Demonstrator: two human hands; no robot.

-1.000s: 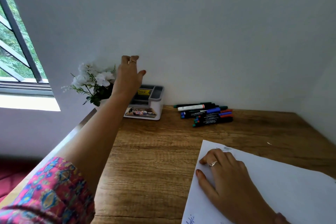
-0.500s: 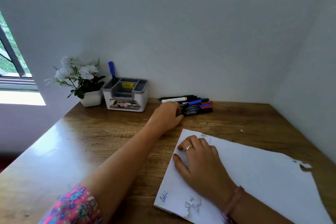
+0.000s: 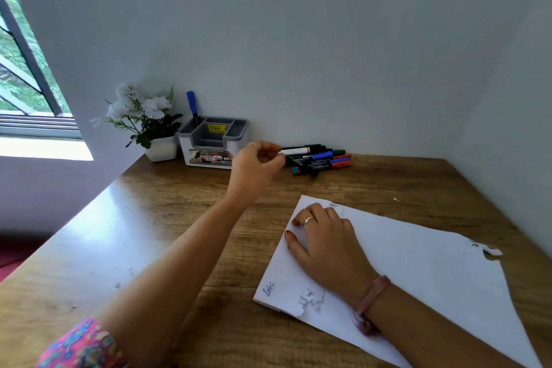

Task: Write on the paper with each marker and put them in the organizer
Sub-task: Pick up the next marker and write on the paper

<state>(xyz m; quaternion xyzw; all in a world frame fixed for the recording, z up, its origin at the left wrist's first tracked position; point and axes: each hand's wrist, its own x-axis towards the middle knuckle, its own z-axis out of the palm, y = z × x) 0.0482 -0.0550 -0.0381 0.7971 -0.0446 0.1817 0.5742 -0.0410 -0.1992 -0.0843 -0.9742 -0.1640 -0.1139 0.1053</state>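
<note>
At a wooden table (image 3: 185,230) pushed into a white corner, a person's left hand (image 3: 257,163) pinches the near end of a white-barrelled marker (image 3: 294,151) with a red band, thumb and fingers curled round it at the left edge of a heap of markers (image 3: 321,158). The marker's long axis runs left to right, roughly parallel to the back wall, its dark far end pointing right, away from the hand; whether it has left the heap cannot be told. The right hand (image 3: 327,243) lies flat with fingers spread on the sheet of paper (image 3: 418,272), pressing its upper left corner to the table, and holds nothing. The paper sits nearer the person and to the right of the marker, so the coming move, by the look of it, is a draw back towards the sheet. A small blue scribble (image 3: 268,288) marks its near left corner, and its edges are torn. The heap holds black-bodied markers with blue, red and green caps, lying side by side near the wall. The grey and white organizer (image 3: 213,143) stands just left of the left hand, with one blue marker (image 3: 191,106) upright in its back left compartment. A white pot of white flowers (image 3: 145,119) stands beside it, next to a window (image 3: 21,69). Most markers appear yet to be used.
</note>
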